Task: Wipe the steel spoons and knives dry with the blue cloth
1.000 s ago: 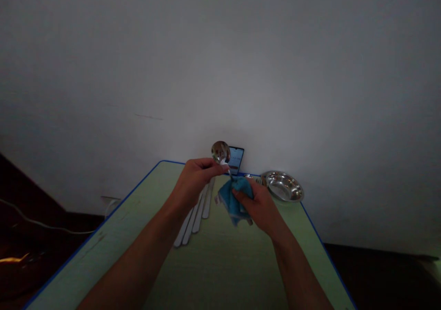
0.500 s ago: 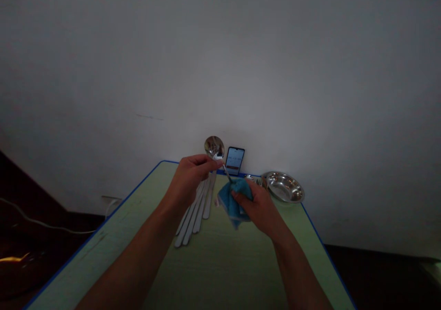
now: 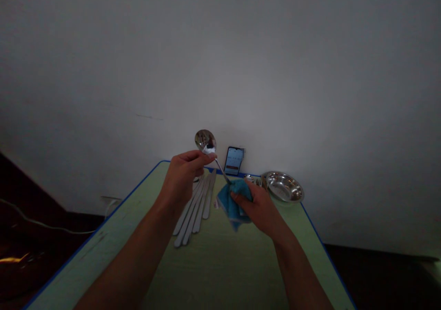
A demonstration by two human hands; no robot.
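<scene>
My left hand (image 3: 181,177) is shut around the neck of a steel spoon (image 3: 205,141), with the shiny bowl rising above my fingers. The spoon's thin handle slants down to the right into a blue cloth (image 3: 231,204). My right hand (image 3: 260,207) grips that cloth around the handle's end, hiding the tip. Below my left hand lies a row of long, flat, pale utensil handles (image 3: 195,209), side by side on the table and partly hidden by that hand.
A phone (image 3: 233,160) with a lit screen stands against the wall at the far edge of the green, blue-edged table (image 3: 220,273). A steel dish (image 3: 284,187) sits at the far right corner, with small metal pieces (image 3: 253,179) beside it. A white cable (image 3: 44,222) runs along the dark floor at left.
My left hand and the spoon's bowl have moved up and to the left, tilting the spoon further left. My right hand and the cloth stay nearly in place around the handle.
</scene>
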